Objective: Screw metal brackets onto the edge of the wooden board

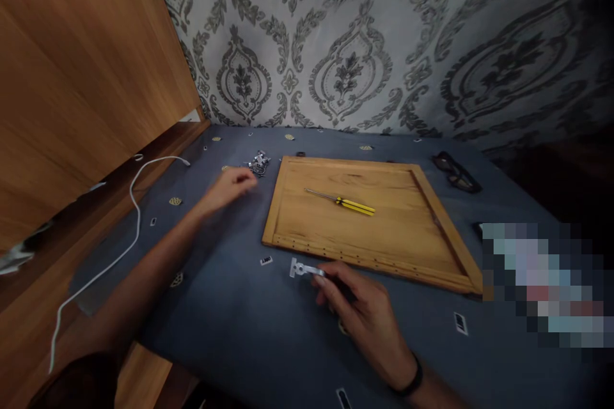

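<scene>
My right hand, wearing a black wristband, pinches a silver metal cabinet hinge just in front of the wooden panel's near edge. The hinge's flat plate end points left, and my fingers cover its other end. My left hand is a little blurred, fingers curled together, beside a small pile of shiny metal hardware. Whatever may be between those fingers is too small to make out. On the framed wooden panel lies a yellow-handled screwdriver, its shaft toward the left. Small dark holes run along the panel's near rail.
A white cable curves along the left of the dark blue cloth. Dark-framed glasses lie at the back right. A wooden cabinet stands on the left, and a patterned wall rises behind. A blurred-out patch covers the right side.
</scene>
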Motion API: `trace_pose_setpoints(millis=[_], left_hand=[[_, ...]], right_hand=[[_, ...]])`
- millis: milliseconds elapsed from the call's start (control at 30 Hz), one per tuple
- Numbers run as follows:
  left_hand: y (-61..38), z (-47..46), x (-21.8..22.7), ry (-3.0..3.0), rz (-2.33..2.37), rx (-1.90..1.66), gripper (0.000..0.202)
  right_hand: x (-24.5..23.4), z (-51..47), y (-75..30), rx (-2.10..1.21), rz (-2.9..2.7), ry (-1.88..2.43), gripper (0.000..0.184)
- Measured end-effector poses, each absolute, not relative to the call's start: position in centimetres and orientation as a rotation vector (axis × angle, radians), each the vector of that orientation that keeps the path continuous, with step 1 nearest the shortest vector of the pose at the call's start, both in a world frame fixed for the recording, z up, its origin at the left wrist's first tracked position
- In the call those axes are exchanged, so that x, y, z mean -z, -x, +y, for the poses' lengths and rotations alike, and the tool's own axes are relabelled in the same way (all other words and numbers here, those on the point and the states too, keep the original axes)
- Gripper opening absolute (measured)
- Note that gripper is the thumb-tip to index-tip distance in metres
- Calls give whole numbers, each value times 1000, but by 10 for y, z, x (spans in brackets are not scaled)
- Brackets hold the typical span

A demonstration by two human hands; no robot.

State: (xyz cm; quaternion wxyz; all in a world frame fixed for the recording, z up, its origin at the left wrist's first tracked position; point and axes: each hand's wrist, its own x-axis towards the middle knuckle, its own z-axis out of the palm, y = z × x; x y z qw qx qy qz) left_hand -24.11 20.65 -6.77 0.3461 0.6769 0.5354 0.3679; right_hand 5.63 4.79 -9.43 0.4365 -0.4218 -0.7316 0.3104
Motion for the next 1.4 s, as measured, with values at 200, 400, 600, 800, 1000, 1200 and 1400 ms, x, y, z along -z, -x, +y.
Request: trace_pose_setpoints(millis=[200,400,600,800,1000,1200,1400], left_hand=[[295,258,77,-2045,1847,-833,35],[303,272,91,-2258,1934,-654,33],[315,283,91,-2320,1922,-603,32],[324,286,90,-2288,1880,-593,35],[320,284,95,-2248,1845,-605,35],[323,290,97,-2114,1785,-726,35],[333,298,97,-1945,1689,-803,36]], right_hand=[[94,49,-55,-806,-1806,1090,36],[95,50,-55,-804,-1805,1089,33],[97,51,-55,-800,-1805,1096,29],[98,52,-55,-816,-1805,1097,31],[98,51,-56,-824,-1803,1087,30],[99,51,-57,-818,-1802,1084,28],[97,51,-55,-824,-1797,1086,31]])
